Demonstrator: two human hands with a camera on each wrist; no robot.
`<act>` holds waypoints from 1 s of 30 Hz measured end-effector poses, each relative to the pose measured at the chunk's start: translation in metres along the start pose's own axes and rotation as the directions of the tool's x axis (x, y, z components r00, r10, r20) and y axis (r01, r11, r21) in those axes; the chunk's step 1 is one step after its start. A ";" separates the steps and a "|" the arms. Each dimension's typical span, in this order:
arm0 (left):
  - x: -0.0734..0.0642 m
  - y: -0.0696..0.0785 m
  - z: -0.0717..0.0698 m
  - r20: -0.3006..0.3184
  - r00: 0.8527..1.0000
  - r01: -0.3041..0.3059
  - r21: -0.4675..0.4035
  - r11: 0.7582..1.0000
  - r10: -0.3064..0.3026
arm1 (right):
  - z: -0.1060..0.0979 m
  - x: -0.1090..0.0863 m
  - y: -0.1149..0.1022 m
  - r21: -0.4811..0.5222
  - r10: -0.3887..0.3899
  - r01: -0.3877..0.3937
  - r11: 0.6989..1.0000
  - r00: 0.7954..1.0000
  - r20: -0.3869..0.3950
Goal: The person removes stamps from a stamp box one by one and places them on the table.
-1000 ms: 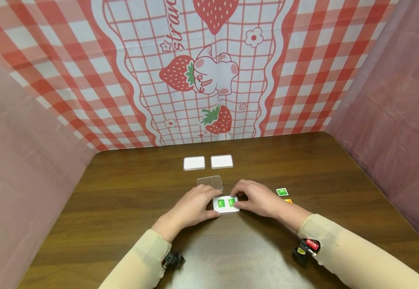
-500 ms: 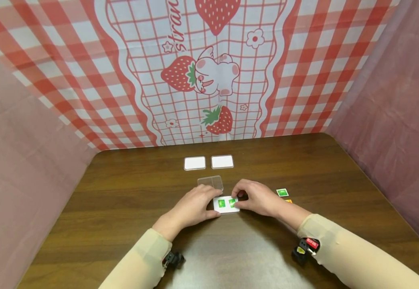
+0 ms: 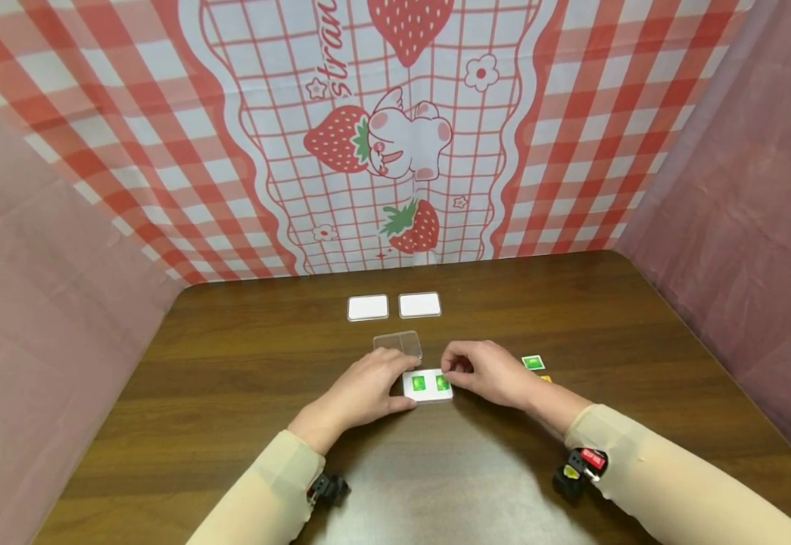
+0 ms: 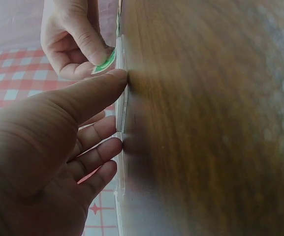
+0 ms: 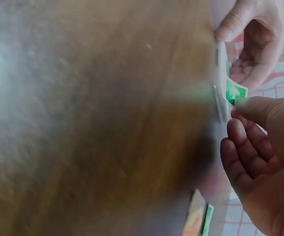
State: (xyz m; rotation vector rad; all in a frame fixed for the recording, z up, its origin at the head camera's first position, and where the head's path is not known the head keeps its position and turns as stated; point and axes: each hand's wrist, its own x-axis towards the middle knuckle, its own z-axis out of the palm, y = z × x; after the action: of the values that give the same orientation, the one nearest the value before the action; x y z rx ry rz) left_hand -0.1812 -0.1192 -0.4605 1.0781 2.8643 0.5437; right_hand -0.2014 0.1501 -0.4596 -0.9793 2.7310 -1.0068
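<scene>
A flat white tray (image 3: 431, 387) lies on the table, its left side held by my left hand (image 3: 359, 384), thumb at the near edge and fingers at the far edge. On its left half lies a small green picture square (image 3: 418, 383). My right hand (image 3: 489, 373) pinches a second green square with a white border (image 5: 236, 91) between thumb and fingers at the tray's right half. In the left wrist view this green square (image 4: 105, 62) stands tilted and bent up from the tray. The fingertips partly cover it.
A clear plastic cover (image 3: 395, 344) lies just behind the tray. Farther back are two white rectangular cases (image 3: 368, 308) side by side. Right of my right hand lie a loose green square (image 3: 533, 362) and an orange piece (image 3: 546, 378), partly hidden by the wrist.
My right hand has shifted slightly right and back, and more of the pinched green square shows beside its fingertips. My left hand keeps its place on the tray.
</scene>
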 end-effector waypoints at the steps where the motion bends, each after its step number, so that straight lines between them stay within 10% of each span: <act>1: 0.000 0.000 0.000 0.000 1.000 0.000 0.000 1.000 0.000 | -0.002 0.000 0.000 0.007 0.002 -0.002 1.000 1.000 -0.003; 30: -0.001 0.001 0.000 0.001 1.000 0.010 -0.017 1.000 -0.010 | -0.066 -0.011 0.058 -0.040 0.157 -0.160 0.986 0.985 -0.070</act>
State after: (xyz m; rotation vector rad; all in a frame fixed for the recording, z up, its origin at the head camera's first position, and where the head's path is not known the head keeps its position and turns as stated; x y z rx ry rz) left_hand -0.1798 -0.1196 -0.4599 1.0603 2.8575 0.5654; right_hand -0.2417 0.2275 -0.4440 -0.7312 2.8444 -0.9708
